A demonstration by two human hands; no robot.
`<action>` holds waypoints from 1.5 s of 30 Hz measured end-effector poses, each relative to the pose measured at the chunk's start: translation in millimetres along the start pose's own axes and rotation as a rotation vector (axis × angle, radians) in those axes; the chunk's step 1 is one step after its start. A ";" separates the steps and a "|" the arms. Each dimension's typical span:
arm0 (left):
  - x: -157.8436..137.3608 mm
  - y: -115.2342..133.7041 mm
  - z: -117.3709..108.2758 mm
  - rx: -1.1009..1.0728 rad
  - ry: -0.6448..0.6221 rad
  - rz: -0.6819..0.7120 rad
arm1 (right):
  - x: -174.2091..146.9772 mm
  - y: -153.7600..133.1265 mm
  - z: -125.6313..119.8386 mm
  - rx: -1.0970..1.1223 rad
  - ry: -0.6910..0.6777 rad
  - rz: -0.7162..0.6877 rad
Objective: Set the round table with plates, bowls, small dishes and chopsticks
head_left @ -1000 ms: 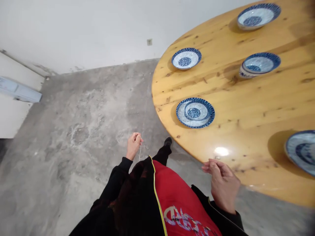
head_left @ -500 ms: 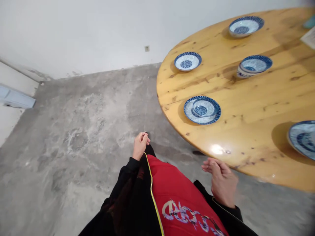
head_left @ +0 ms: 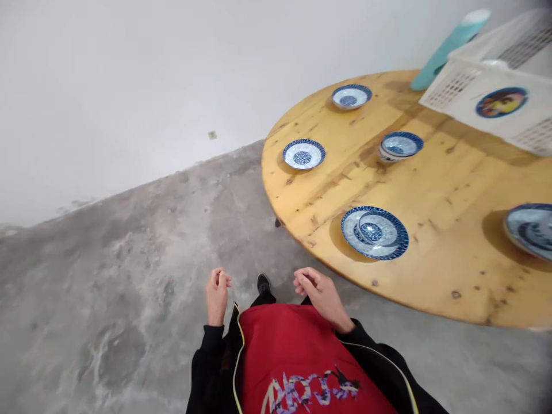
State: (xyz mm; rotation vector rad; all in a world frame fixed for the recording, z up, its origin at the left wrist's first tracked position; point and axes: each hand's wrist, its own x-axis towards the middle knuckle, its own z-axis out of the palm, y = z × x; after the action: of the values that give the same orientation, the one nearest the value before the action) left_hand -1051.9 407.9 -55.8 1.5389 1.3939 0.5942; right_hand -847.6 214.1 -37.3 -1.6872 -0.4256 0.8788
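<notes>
My left hand (head_left: 217, 291) hangs over the grey floor with its fingers curled in and nothing visible in them. Beside the table's near edge, my right hand (head_left: 319, 294) is also loosely closed and touches nothing. Closest to it on the round wooden table (head_left: 431, 270) is a blue-and-white plate (head_left: 400, 244) with a small bowl (head_left: 379, 228) sitting in it. Further back lie a shallow dish (head_left: 303, 154), another dish (head_left: 351, 96) and a deeper bowl (head_left: 400, 145). A plate (head_left: 531, 233) is partly cut off at the right.
At the table's back right stands a white plastic basket (head_left: 461, 95) with a round picture on its side. A turquoise cylinder (head_left: 451, 49) leans in view behind it. The wall (head_left: 129, 86) has a socket (head_left: 212, 135). My shoe (head_left: 263, 283) shows on the concrete floor.
The view has shifted, bringing the basket and turquoise cylinder into sight. My right hand has moved left, away from the table edge and closer to my left hand. Both stay curled.
</notes>
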 end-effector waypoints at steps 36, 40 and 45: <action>311.5 262.1 260.4 0.166 -0.949 0.505 | 307.1 -81.5 -82.3 0.162 0.889 -0.063; 318.7 284.2 299.7 0.131 -1.078 0.537 | 322.5 -80.0 -144.0 0.125 1.061 0.016; 329.3 338.0 372.2 0.200 -1.244 0.656 | 333.3 -76.0 -201.9 0.192 1.278 0.118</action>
State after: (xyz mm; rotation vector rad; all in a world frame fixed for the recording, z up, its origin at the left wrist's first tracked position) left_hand -497.0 632.3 -1.4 1.9625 -0.0110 -0.2010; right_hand -467.8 328.0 -58.0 -1.7455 0.6098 -0.1904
